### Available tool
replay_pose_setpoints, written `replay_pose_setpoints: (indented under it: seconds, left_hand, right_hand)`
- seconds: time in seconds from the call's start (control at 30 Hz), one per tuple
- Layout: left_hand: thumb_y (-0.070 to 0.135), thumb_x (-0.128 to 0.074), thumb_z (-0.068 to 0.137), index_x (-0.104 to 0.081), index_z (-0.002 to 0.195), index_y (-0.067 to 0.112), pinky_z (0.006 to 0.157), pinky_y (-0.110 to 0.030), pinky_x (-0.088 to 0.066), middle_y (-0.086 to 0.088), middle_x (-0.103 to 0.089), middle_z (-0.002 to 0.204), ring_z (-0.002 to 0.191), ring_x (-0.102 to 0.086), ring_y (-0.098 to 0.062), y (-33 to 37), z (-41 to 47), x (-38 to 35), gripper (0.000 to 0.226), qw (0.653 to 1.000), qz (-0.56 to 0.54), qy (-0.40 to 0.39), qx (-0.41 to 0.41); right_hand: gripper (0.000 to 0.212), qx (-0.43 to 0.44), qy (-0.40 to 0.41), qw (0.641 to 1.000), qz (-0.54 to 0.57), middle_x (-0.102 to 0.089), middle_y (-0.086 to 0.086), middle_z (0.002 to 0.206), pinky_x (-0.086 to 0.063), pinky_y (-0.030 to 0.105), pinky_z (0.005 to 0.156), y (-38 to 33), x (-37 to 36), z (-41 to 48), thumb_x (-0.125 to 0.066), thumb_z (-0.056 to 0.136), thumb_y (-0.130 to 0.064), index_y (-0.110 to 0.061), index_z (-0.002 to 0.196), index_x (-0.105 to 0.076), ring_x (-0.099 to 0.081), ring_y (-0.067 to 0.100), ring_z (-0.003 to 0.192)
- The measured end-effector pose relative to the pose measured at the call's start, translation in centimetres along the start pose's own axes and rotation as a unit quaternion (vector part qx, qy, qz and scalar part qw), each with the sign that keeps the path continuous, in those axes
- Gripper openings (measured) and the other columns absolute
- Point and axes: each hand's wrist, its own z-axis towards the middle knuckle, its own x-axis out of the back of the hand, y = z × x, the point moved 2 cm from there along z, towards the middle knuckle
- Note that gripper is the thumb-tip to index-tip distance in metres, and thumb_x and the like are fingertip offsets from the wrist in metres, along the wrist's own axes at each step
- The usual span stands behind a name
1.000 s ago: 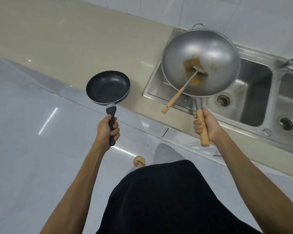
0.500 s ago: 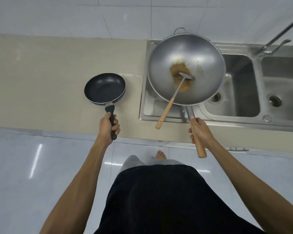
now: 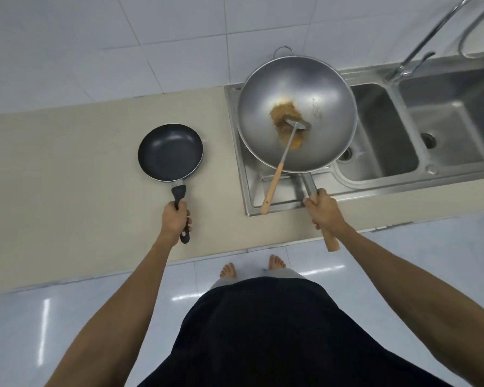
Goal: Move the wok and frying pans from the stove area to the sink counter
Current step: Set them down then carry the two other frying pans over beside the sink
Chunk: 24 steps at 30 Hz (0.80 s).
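My left hand point(image 3: 175, 219) grips the black handle of a small dark non-stick frying pan point(image 3: 170, 152), which is over the beige counter point(image 3: 67, 163) just left of the sink. My right hand point(image 3: 324, 209) grips the wooden handle of a large steel wok point(image 3: 319, 93), held over the left end of the steel sink point(image 3: 375, 141). Inside the wok lie a brown food residue and a metal spatula point(image 3: 280, 163) with a wooden grip that sticks out over the near rim. I cannot tell whether the pan touches the counter.
The double-basin sink has a second basin point(image 3: 453, 118) to the right and a faucet point(image 3: 419, 48) at the back right. White wall tiles rise behind the counter. My bare feet point(image 3: 252, 268) stand on glossy floor at the counter's front edge.
I have turned to face the counter squarely and stepped closer. Both pans have moved forward: the frying pan is now over the counter and the wok sits further over the sink.
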Motion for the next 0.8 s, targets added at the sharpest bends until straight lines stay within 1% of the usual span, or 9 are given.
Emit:
replay_pose_setpoints:
  seconds: [0.1, 0.17, 0.23, 0.3, 0.4, 0.47, 0.53, 0.63, 0.8]
  left_hand:
    - [0.019, -0.041, 0.105, -0.050, 0.102, 0.002, 0.050, -0.034, -0.048, -0.017, -0.051, 0.086, 0.054, -0.049, -0.024, 0.0, 0.5, 0.3, 0.019, 0.998, 0.052, 0.009, -0.021]
    - [0.018, -0.041, 0.104, -0.050, 0.104, 0.002, 0.053, -0.039, -0.051, -0.019, -0.053, 0.088, 0.055, -0.051, -0.025, -0.1, 0.5, 0.1, 0.018, 0.998, 0.065, 0.008, -0.024]
    - [0.016, -0.043, 0.103, -0.050, 0.103, 0.001, 0.063, -0.047, -0.056, -0.020, -0.055, 0.088, 0.058, -0.054, -0.028, 0.0, 0.8, 0.7, 0.017, 0.996, 0.087, 0.010, -0.029]
    - [0.016, -0.048, 0.099, -0.053, 0.103, -0.003, 0.077, -0.051, -0.056, -0.025, -0.061, 0.091, 0.071, -0.060, -0.035, 0.5, 1.2, 1.3, 0.020, 0.989, 0.142, 0.026, -0.041]
    - [0.019, -0.060, 0.092, -0.052, 0.125, -0.008, 0.094, -0.050, -0.044, -0.033, -0.055, 0.122, 0.110, -0.054, -0.048, 1.0, 1.1, 1.5, 0.043, 0.952, 0.287, 0.069, -0.079]
    - [0.023, -0.066, 0.089, -0.045, 0.135, -0.006, 0.099, -0.054, -0.038, -0.031, -0.048, 0.133, 0.122, -0.043, -0.050, 1.3, 0.3, 1.4, 0.059, 0.925, 0.344, 0.098, -0.127]
    - [0.027, -0.070, 0.088, -0.046, 0.137, -0.005, 0.105, -0.054, -0.033, -0.030, -0.046, 0.139, 0.129, -0.039, -0.048, 2.1, -0.4, 0.7, 0.064, 0.906, 0.357, 0.093, -0.209]
    - [0.035, -0.065, 0.091, -0.048, 0.138, -0.004, 0.113, -0.050, -0.028, -0.026, -0.046, 0.143, 0.135, -0.037, -0.043, 4.3, -1.0, -1.6, 0.064, 0.869, 0.380, 0.044, -0.315]
    - [0.045, -0.057, 0.093, -0.048, 0.140, 0.001, 0.114, -0.050, -0.027, -0.021, -0.044, 0.146, 0.139, -0.033, -0.037, 9.5, -3.1, -8.6, 0.065, 0.818, 0.406, -0.037, -0.406]
  right_hand:
    - [0.032, -0.005, 0.015, 0.998, -0.060, -0.063, 0.020, 0.097, -0.060, 0.049, 0.053, -0.6, -0.4, -0.2, -0.051, 0.102, -0.031, -0.003, 0.117, -0.045, -0.068, 0.040, 0.072]
    - [0.035, -0.002, 0.019, 0.997, -0.077, -0.064, 0.023, 0.102, -0.060, 0.054, 0.064, -0.9, -0.4, 0.0, -0.050, 0.102, -0.031, -0.002, 0.121, -0.043, -0.067, 0.042, 0.079]
    - [0.040, 0.000, 0.029, 0.997, -0.077, -0.065, 0.026, 0.109, -0.058, 0.056, 0.074, -1.2, -0.8, -0.4, -0.051, 0.102, -0.030, -0.002, 0.128, -0.041, -0.066, 0.043, 0.087]
    - [0.049, 0.003, 0.046, 0.996, -0.073, -0.065, 0.028, 0.115, -0.056, 0.052, 0.081, -1.3, -1.1, -0.7, -0.054, 0.101, -0.030, 0.000, 0.135, -0.038, -0.065, 0.045, 0.097]
    - [0.063, -0.001, 0.060, 0.997, -0.057, -0.061, 0.028, 0.128, -0.047, 0.046, 0.090, -0.8, -0.9, -1.2, -0.054, 0.099, -0.040, 0.002, 0.142, -0.036, -0.059, 0.045, 0.115]
    - [0.072, -0.006, 0.048, 0.998, -0.025, -0.056, 0.027, 0.136, -0.044, 0.045, 0.097, -0.4, -0.3, -1.3, -0.049, 0.100, -0.049, 0.004, 0.146, -0.034, -0.055, 0.042, 0.123]
    - [0.074, -0.003, 0.058, 0.998, 0.002, -0.056, 0.028, 0.138, -0.042, 0.041, 0.099, -0.2, 0.8, -1.3, -0.043, 0.102, -0.052, 0.006, 0.146, -0.034, -0.054, 0.040, 0.125]
    - [0.071, -0.003, 0.094, 0.995, 0.012, -0.056, 0.030, 0.136, -0.041, 0.041, 0.101, 0.5, 3.2, -1.3, -0.041, 0.103, -0.051, 0.007, 0.144, -0.038, -0.054, 0.041, 0.125]
    - [0.068, -0.011, 0.136, 0.990, -0.018, -0.055, 0.034, 0.135, -0.039, 0.050, 0.107, 3.6, 8.5, -1.4, -0.042, 0.103, -0.050, 0.005, 0.142, -0.043, -0.050, 0.046, 0.128]
